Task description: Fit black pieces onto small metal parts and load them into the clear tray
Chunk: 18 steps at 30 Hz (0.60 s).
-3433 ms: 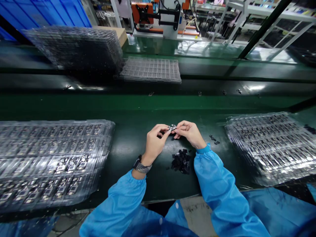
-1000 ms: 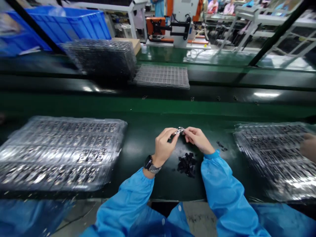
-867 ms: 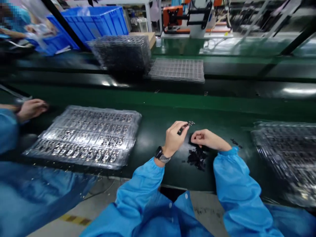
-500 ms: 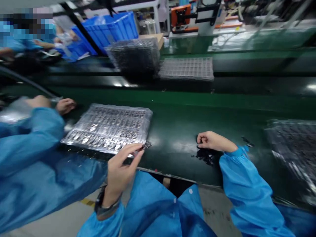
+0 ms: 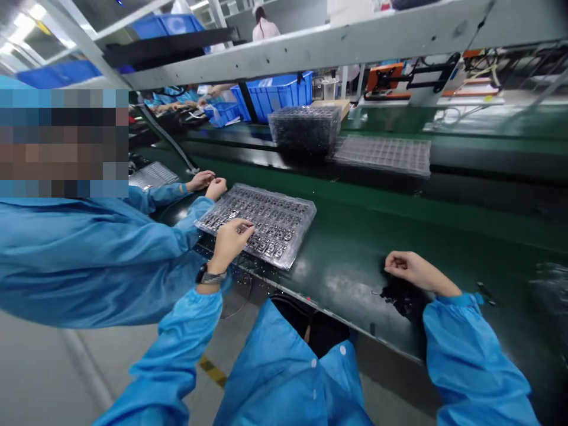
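Green workbench [image 5: 350, 242]: left hand [image 5: 229, 241] over a filled clear tray [image 5: 299, 238], right hand [image 5: 415, 270] beside a black pile [image 5: 402, 303], fingertips close together; whether either pinches anything is unclear.

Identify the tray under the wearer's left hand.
The tray of parts, left of the black pile. Only it has the left hand over it; the pale tray beside the stack and the right-edge tray lie apart.
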### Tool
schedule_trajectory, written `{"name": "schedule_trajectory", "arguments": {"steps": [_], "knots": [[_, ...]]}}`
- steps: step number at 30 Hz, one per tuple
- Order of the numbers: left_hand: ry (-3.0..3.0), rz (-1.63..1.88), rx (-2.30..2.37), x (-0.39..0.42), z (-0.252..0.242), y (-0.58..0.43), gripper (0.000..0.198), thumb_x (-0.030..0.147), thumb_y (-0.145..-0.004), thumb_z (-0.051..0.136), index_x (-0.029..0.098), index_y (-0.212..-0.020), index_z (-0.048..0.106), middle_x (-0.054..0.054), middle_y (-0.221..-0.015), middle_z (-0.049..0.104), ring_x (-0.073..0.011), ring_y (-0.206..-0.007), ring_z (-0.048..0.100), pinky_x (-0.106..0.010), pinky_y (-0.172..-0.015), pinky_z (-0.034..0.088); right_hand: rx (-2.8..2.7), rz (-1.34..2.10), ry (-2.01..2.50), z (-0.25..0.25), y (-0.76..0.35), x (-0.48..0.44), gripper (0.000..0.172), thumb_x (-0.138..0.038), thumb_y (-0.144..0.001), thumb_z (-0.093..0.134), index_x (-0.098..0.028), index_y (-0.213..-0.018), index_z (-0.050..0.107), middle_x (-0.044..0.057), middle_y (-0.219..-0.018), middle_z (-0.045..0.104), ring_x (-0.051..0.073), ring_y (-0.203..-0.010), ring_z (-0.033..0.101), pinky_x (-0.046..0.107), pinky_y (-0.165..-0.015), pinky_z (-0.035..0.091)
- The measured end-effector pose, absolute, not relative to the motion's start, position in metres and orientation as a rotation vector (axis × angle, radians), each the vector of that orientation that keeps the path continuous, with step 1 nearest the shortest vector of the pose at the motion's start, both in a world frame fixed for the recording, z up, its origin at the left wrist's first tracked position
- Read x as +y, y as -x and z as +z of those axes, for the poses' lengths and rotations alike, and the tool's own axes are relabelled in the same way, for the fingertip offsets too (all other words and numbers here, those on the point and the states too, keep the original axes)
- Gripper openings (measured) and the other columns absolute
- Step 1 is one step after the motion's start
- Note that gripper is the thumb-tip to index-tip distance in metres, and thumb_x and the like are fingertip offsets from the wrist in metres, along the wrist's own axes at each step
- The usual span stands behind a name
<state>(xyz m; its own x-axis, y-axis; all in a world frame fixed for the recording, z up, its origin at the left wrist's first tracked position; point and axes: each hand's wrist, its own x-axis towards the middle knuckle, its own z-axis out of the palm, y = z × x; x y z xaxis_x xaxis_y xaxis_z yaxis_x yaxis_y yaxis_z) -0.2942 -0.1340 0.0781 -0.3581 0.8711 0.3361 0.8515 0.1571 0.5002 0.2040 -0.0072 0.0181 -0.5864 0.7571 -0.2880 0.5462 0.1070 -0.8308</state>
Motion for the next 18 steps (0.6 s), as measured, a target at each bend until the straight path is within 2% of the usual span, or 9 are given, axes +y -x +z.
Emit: {"name": "schedule_trajectory", "arguments": {"steps": [6,13,18], "knots": [[-1.962,0.858,2.394,-0.115,0.064,0.285,0.014,0.032,-0.089,0.064,0.02,-0.09,0.072,-0.007,-0.091,0.075,-0.024,-0.086,0.068,-0.036,-0.086,0.052,-2.048,1.569,1.27,0.018,-0.211,-0.003,0.045,-0.061,-0.072,0.077,-0.019,-0.08,0.063,0.001,-0.06,0.063,0.014,-0.047,0.053,0.028,-0.051,0.042],[-1.966,0.783,2.415,-0.108,0.046,0.285,0.012,0.03,-0.09,0.066,0.02,-0.091,0.072,-0.009,-0.093,0.074,-0.0263,-0.089,0.067,-0.037,-0.089,0.051,-2.018,1.6,1.239,0.017,-0.212,-0.002,0.042,-0.055,-0.07,0.08,-0.018,-0.084,0.066,0.005,-0.066,0.071,0.02,-0.057,0.066,0.03,-0.058,0.048],[-2.041,0.736,2.387,-0.108,0.045,0.289,0.016,0.032,-0.092,0.065,0.019,-0.096,0.073,-0.011,-0.099,0.075,-0.0291,-0.097,0.067,-0.041,-0.095,0.05,-2.012,1.627,1.211,0.021,-0.208,-0.004,0.039,-0.051,-0.068,0.08,-0.017,-0.084,0.071,0.004,-0.066,0.071,0.02,-0.059,0.068,0.032,-0.063,0.053]]}}
